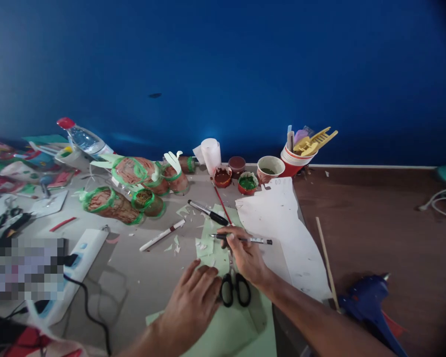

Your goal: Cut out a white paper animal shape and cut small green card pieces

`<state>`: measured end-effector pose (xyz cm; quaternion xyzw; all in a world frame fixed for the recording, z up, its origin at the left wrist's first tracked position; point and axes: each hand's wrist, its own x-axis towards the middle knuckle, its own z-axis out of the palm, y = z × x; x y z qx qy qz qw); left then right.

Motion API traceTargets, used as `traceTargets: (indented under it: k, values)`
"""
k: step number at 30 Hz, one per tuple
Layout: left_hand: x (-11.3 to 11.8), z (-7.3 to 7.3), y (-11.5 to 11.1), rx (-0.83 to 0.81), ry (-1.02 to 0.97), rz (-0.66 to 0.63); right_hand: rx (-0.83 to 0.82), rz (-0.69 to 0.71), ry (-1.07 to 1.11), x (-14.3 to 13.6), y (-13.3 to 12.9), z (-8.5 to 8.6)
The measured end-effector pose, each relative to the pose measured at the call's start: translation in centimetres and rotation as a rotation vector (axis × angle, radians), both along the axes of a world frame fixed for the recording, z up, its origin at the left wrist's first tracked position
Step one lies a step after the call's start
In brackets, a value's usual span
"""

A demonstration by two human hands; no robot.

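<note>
My right hand point(245, 255) is closed around a slim black pen point(258, 240), whose tip points left above the green paper point(263, 302). Flat on the table's near part and the green paper lies my left hand point(193, 302), fingers spread and nothing in them. Black-handled scissors point(242, 290) rest on the green paper between my hands, their blades partly hidden by my right hand. A thick black marker point(208, 212) and a white marker point(162, 235) lie beyond my hands, among small paper scraps point(176, 244).
Paint pots point(248, 183), a paper cup point(270, 169) and a red cup with yellow tools point(297, 157) stand by the wall. Brown-and-green painted rolls point(113, 206) sit at left, near a power strip point(83, 265). A blue glue gun point(367, 302) lies at right.
</note>
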<state>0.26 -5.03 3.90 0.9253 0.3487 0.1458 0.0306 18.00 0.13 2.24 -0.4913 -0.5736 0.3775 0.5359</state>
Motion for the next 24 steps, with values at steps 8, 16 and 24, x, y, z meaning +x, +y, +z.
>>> traceTargets:
  k: [8, 16, 24]
  values:
    - [3.5, -0.9, -2.9, -0.088, 0.163, -0.143, -0.100, 0.151, -0.108, 0.4, 0.3, 0.5]
    - [5.8, -2.2, -2.5, -0.241, 0.050, -0.064, -0.076, 0.250, -0.381, 0.1, -0.2, 0.4]
    - [5.7, -2.7, -2.7, -0.280, 0.032, 0.009, -0.036, 0.237, -0.413, 0.0, -0.1, 0.4]
